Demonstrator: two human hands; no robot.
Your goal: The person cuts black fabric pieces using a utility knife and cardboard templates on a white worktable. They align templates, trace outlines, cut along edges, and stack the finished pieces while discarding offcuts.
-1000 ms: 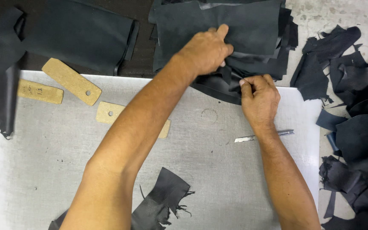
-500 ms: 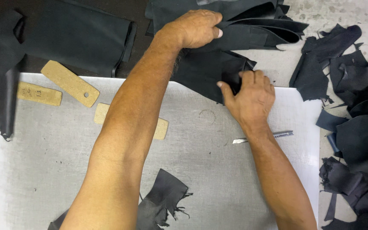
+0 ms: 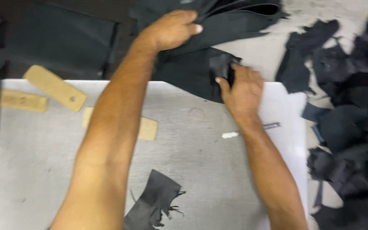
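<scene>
The left hand (image 3: 169, 30) gripped the stacked black leather sheets (image 3: 235, 21) at the tabletop's (image 3: 201, 162) far edge. The right hand (image 3: 241, 89) pinched a smaller black piece (image 3: 192, 72) below them.

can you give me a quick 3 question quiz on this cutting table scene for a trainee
1. True or false: the left hand grips the folded black sheets at the far edge of the board.
2. What does the right hand touch? A) a tan template B) a black leather piece C) the knife
3. How many tan templates lie on the board?

Key
1. True.
2. B: its fingers rest on the black leather piece; the knife lies on the board, partly hidden by that forearm.
3. Three: one angled, one flat at the left edge, one partly hidden under the left forearm.
</scene>
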